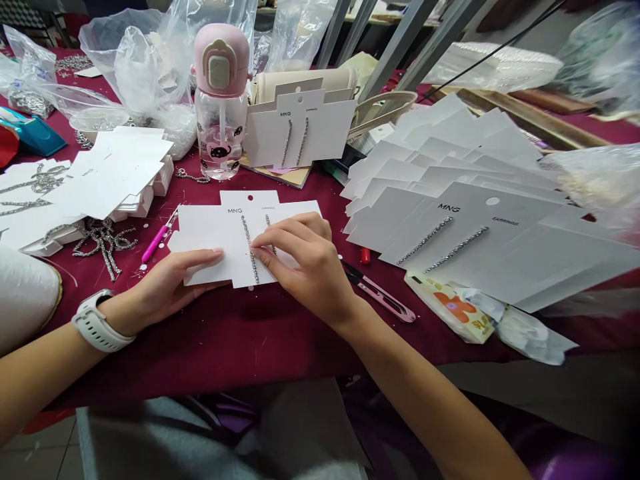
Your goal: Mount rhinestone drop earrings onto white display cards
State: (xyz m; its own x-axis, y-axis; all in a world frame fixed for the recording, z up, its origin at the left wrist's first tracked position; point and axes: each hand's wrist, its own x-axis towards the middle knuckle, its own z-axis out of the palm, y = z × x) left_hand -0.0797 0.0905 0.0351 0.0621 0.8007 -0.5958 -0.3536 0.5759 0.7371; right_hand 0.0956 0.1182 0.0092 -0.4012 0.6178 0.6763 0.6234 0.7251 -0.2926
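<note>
A white MNG earring card (220, 237) lies flat on the dark red tablecloth (250, 333) in front of me. Two long sparkling strand earrings (249, 240) hang down its middle. My left hand (173, 283), with a white watch on the wrist, presses the card's lower left part with fingers closed together. My right hand (303, 260) rests on the card's right half, its fingertips pinched at the left strand.
A fanned stack of finished cards (460, 200) fills the right. Blank cards (115, 173) and loose strands (103, 243) lie at left. A pink-lidded bottle (221, 100) and a propped card (297, 130) stand behind. Pink snips (383, 293), a pink pen (157, 240), plastic bags (145, 67).
</note>
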